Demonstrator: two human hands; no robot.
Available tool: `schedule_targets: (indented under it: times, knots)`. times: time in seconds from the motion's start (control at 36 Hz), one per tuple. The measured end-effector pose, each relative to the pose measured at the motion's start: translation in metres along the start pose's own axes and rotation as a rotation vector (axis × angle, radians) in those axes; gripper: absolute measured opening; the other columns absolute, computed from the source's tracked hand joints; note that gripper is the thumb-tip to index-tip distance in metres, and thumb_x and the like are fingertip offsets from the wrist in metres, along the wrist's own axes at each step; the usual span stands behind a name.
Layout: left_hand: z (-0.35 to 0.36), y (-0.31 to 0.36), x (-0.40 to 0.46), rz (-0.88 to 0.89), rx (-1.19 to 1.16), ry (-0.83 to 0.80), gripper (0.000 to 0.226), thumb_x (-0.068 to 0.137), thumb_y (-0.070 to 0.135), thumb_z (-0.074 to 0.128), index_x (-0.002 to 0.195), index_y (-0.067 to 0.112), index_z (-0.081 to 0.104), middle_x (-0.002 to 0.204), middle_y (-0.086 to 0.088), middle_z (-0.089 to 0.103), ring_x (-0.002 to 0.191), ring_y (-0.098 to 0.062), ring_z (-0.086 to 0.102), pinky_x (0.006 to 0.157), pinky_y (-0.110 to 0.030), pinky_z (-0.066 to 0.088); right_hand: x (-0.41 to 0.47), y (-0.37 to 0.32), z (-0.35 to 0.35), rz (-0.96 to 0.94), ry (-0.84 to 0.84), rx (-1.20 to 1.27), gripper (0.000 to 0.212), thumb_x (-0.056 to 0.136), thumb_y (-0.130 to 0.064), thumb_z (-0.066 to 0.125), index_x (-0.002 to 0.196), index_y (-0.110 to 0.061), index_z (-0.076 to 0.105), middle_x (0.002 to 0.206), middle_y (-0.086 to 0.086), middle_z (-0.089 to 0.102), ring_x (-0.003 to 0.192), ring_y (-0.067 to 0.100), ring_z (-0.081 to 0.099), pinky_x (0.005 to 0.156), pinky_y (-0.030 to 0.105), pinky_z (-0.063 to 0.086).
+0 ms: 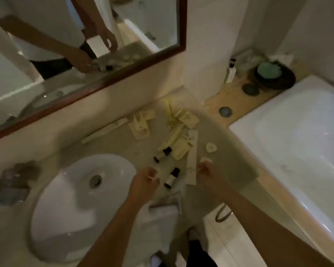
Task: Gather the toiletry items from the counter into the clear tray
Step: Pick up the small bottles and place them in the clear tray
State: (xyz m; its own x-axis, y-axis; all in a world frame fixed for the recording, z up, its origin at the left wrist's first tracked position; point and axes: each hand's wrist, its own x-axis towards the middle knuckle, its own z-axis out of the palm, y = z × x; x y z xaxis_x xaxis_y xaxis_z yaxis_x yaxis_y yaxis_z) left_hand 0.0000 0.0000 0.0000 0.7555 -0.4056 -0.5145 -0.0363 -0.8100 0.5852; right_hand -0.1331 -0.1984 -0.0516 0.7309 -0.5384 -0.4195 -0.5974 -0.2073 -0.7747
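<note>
The frame is motion-blurred. My left hand [145,182] hovers over the counter beside the sink, its fingers curled around a small white speck I cannot identify. My right hand [205,172] hangs with its fingers apart at the lower end of a long white box [192,160]. Between my hands lies a small dark bottle [172,178], and a second dark bottle [162,154] lies behind it. Cream sachets [141,125], yellow packets [172,117], a long white packet [104,131] and two round white soaps [211,147] lie scattered further back. A clear tray [178,201] appears at the counter's front edge, under my left forearm.
A white sink [66,199] fills the counter's left side, with glassware [14,180] at its far left. A framed mirror [181,26] leans on the back wall. A bathtub [297,141] lies to the right, with a pump bottle [230,71] and a dark bowl [274,76] on its wooden ledge.
</note>
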Motion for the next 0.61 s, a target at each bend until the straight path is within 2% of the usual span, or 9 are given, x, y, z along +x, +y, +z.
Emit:
schedule_targets:
  times: [0.06,0.11,0.17,0.22,0.31,0.36,0.44,0.61]
  knots:
    - [0.007,0.007,0.015,0.007,0.000,0.011,0.029,0.088,0.020,0.060,0.117,0.021,0.060,0.108,0.003,0.061,0.097,-0.017,0.061,0.087,-0.033,0.051,0.013,-0.004,-0.006,-0.029,0.012,-0.054,0.018,0.088,-0.024,0.056,0.104,-0.031,0.061,0.092,-0.006,0.064,0.079,0.009,0.062,0.068,0.026,0.048]
    - [0.014,0.014,0.027,0.025,0.013,0.004,0.032,0.087,0.021,0.062,0.119,0.020,0.059,0.111,0.004,0.059,0.097,-0.016,0.060,0.085,-0.032,0.051,0.021,-0.011,-0.014,-0.025,0.017,-0.045,0.020,0.089,-0.031,0.057,0.108,-0.032,0.060,0.095,-0.007,0.063,0.081,0.010,0.061,0.069,0.028,0.048]
    - [0.026,0.019,0.036,0.034,0.039,-0.024,0.034,0.087,0.023,0.065,0.120,0.018,0.058,0.111,0.003,0.059,0.096,-0.017,0.060,0.083,-0.034,0.053,0.027,-0.011,-0.019,-0.046,0.057,-0.146,0.025,0.087,-0.034,0.058,0.112,-0.030,0.059,0.100,-0.007,0.059,0.086,0.014,0.058,0.070,0.030,0.047]
    - [0.037,0.022,0.047,0.049,0.131,-0.047,0.039,0.084,0.031,0.068,0.119,0.020,0.058,0.110,-0.001,0.060,0.094,-0.021,0.062,0.084,-0.040,0.055,0.034,-0.010,-0.024,-0.052,0.095,-0.303,0.033,0.085,-0.035,0.057,0.118,-0.029,0.057,0.115,-0.003,0.053,0.098,0.020,0.056,0.077,0.034,0.049]
    - [0.052,0.026,0.060,0.051,0.264,-0.072,0.049,0.075,0.051,0.069,0.116,0.028,0.054,0.105,0.004,0.061,0.087,-0.019,0.062,0.077,-0.039,0.057,0.047,-0.004,-0.026,-0.027,0.122,-0.447,0.041,0.087,-0.036,0.055,0.127,-0.030,0.052,0.134,0.002,0.043,0.111,0.027,0.054,0.081,0.037,0.049]
    - [0.060,0.027,0.064,0.083,0.339,-0.082,0.047,0.071,0.056,0.065,0.107,0.030,0.051,0.097,0.006,0.061,0.081,-0.019,0.062,0.069,-0.036,0.057,0.052,0.003,-0.025,-0.023,0.115,-0.516,0.043,0.086,-0.040,0.055,0.128,-0.033,0.051,0.130,0.002,0.041,0.108,0.029,0.055,0.078,0.037,0.049]
    - [0.068,0.028,0.069,0.133,0.433,-0.055,0.033,0.074,0.049,0.061,0.095,0.025,0.051,0.089,0.003,0.060,0.079,-0.019,0.060,0.061,-0.032,0.048,0.057,0.011,-0.022,-0.041,0.118,-0.579,0.042,0.084,-0.045,0.053,0.124,-0.034,0.052,0.127,0.003,0.042,0.103,0.030,0.056,0.078,0.038,0.051]
    - [0.072,0.031,0.068,0.137,0.495,-0.015,0.021,0.083,0.039,0.057,0.097,0.024,0.052,0.091,0.001,0.058,0.080,-0.020,0.057,0.066,-0.037,0.052,0.054,0.019,-0.017,-0.116,0.113,-0.568,0.029,0.084,-0.035,0.058,0.111,-0.024,0.057,0.119,0.008,0.046,0.091,0.031,0.059,0.065,0.034,0.048]
